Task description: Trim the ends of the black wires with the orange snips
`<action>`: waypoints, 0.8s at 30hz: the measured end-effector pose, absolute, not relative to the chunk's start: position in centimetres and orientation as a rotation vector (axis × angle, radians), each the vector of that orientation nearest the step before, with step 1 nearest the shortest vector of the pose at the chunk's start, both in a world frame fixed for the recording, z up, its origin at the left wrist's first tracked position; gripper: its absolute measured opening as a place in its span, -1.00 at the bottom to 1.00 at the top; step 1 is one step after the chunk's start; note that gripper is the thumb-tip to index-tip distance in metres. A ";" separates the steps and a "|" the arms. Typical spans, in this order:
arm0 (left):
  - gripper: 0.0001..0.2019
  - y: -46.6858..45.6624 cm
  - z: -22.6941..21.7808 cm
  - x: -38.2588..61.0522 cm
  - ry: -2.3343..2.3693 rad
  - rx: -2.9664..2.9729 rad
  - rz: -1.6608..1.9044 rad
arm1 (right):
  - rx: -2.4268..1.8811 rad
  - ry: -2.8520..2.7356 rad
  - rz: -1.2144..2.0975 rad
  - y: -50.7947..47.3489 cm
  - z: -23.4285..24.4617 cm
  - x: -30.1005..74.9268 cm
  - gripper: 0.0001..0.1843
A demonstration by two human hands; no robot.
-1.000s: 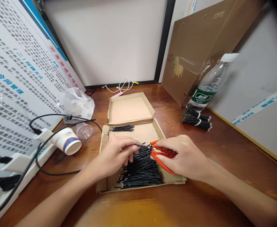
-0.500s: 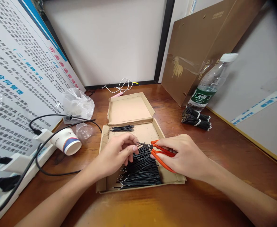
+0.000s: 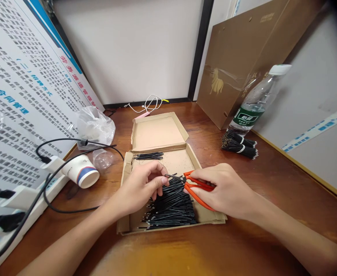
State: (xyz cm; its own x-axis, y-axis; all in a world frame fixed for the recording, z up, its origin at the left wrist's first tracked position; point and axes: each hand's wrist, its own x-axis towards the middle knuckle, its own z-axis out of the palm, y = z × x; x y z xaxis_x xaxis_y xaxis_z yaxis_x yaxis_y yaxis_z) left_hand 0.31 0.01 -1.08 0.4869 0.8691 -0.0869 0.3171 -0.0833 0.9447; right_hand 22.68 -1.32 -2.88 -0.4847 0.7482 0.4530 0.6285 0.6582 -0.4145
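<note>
An open flat cardboard box (image 3: 157,132) lies on the wooden table, with a big heap of short black wires (image 3: 171,207) in its near half and a small bunch of black wires (image 3: 148,156) further back. My right hand (image 3: 223,189) grips orange-handled pliers (image 3: 194,186), whose dark jaws point left. My left hand (image 3: 141,186) is curled in a pinch right at the jaw tips, over the heap; it seems to hold a thin black wire, mostly hidden by the fingers.
Two tied bundles of black wires (image 3: 239,143) lie at the right beside a plastic water bottle (image 3: 255,101) and a brown paper bag (image 3: 237,57). At the left are a tipped paper cup (image 3: 80,171), a plastic bag (image 3: 95,124), a power strip (image 3: 18,197) with black cables, and a printed board (image 3: 18,88).
Almost nothing has moved. My left fingers have shifted slightly at the plier jaws, and the pliers sit a touch higher than a second ago.
</note>
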 end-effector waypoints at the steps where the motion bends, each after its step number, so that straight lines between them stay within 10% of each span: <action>1: -0.93 0.0 -1.1 0.3 1.038 1.648 0.633 | -1.060 -2.261 0.245 -1.3 -3.0 22.7 -0.81; 24: -0.92 0.1 -0.9 0.3 1.028 1.641 0.654 | -1.088 -2.234 0.354 -1.4 -2.7 22.6 -0.83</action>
State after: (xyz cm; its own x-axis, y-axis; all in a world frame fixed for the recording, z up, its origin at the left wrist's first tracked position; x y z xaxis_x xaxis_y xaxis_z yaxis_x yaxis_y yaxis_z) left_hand 0.26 0.07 -0.87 0.4830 0.8725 -0.0740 0.3027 -0.0870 0.9491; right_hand 22.56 -1.43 -2.66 -0.4678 0.7803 0.4151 0.6136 0.6247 -0.4830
